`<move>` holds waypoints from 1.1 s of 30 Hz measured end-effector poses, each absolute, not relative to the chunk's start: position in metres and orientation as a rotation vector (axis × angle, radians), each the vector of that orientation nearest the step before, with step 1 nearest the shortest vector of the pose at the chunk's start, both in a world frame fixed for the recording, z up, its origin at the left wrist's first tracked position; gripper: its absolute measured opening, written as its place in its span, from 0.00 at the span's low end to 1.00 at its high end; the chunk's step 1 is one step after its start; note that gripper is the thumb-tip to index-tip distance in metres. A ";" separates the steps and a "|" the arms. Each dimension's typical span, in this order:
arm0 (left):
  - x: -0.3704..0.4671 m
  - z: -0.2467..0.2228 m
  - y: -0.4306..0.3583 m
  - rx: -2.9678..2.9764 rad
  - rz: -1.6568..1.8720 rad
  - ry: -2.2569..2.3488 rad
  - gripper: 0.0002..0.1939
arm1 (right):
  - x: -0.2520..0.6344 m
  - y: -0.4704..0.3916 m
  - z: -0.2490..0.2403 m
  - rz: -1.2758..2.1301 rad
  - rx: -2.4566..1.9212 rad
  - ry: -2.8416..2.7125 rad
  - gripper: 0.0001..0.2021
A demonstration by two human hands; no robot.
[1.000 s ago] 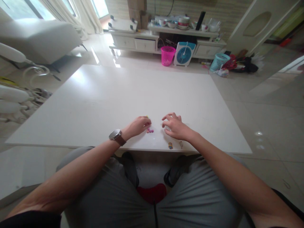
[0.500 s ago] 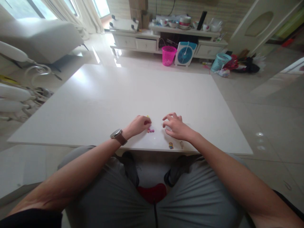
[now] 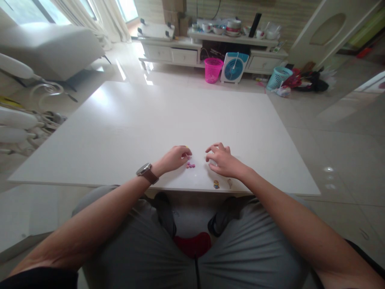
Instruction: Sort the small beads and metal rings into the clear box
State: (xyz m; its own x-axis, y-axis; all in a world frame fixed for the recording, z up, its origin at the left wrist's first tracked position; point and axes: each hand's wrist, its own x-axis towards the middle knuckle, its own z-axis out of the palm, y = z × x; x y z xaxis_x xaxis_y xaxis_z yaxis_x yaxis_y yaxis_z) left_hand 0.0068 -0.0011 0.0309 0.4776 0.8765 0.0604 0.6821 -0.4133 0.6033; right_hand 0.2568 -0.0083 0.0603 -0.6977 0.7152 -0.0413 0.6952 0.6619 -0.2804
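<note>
My left hand [image 3: 177, 157], with a watch [image 3: 147, 173] on its wrist, rests over the white table [image 3: 168, 116]. Its thumb and fingers are curled close together beside a small pink piece [image 3: 189, 157]; whether they grip it is too small to tell. Just below lie several tiny pink and purple pieces [image 3: 190, 165], and a bit of yellow [image 3: 187, 147] shows behind the fingers. To the right, my right hand [image 3: 221, 160] hovers with its fingers spread and bent, holding nothing. Nearer the front edge lie a yellow and blue cartoon figure [image 3: 216, 184] and a small pale item [image 3: 230, 183].
Beyond the table stand a pink basket [image 3: 213, 71], a blue and white fan [image 3: 234, 68] and a light blue basket [image 3: 279, 78]. A low cabinet [image 3: 185, 56] holds bowls and cups. White chairs [image 3: 18, 117] are at the left. My legs are under the front edge.
My left hand and wrist have shifted slightly left, and a small pink piece now shows more clearly by its fingertips. My right hand is almost unchanged.
</note>
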 end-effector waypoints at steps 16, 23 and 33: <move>0.009 0.032 -0.006 2.235 0.444 1.113 0.15 | 0.257 -0.009 0.060 0.436 -1.179 -2.795 0.06; 0.008 0.029 -0.007 2.277 0.430 1.066 0.13 | 0.256 -0.009 0.060 0.421 -1.191 -2.807 0.07; 0.008 0.032 -0.007 2.329 0.421 1.027 0.16 | 0.256 -0.008 0.059 0.421 -1.196 -2.814 0.06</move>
